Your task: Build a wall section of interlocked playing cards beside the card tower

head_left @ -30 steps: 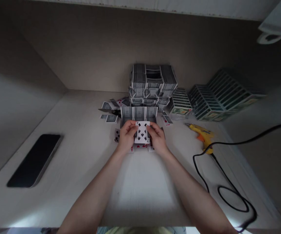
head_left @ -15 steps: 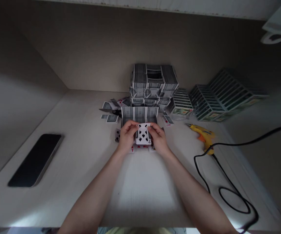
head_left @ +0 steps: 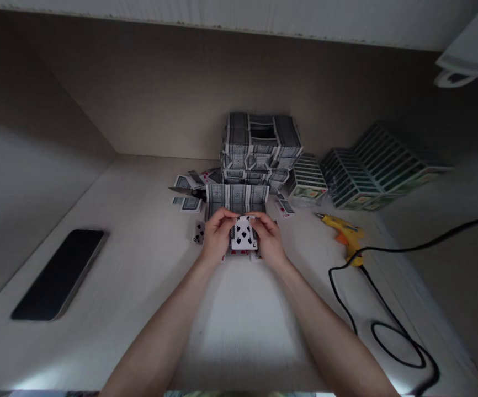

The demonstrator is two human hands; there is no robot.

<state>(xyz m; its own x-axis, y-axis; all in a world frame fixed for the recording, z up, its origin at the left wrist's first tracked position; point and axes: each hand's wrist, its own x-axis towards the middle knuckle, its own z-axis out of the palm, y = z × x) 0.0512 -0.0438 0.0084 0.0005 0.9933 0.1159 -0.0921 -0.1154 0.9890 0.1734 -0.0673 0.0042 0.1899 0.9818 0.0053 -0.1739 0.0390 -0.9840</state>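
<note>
The 7 of spades card point(head_left: 243, 234) sits right b/w the two hands, its white face w/ black spades turned to the camera. The left hand point(head_left: 219, 236) and right hand point(head_left: 269, 239) both grip it, w/ fingers pinching near its top corners. Can't tell if its low end touches anything.

Just past the hands stands a low wall of cards point(head_left: 237, 196), backs showing. If a finger bumps it, it could tip, and the tall card stack point(head_left: 261, 144) behind it could fall too, b/c thin cards don't stand firm. A loose pinch could also let the 7 slip and knock the wall.

Red-marked cards point(head_left: 239, 252) lie right under the hands, and a black-marked card point(head_left: 198, 233) lies near the left hand. Past that hand are a few more loose cards point(head_left: 188, 190), then a phone point(head_left: 59, 274) on the tabletop point(head_left: 139, 231), well apart. Past the right hand are rows of cards point(head_left: 346, 179), a yellow glue gun point(head_left: 342, 234) and its black cord point(head_left: 388, 309). A tug on that cord could shake the tabletop.
</note>
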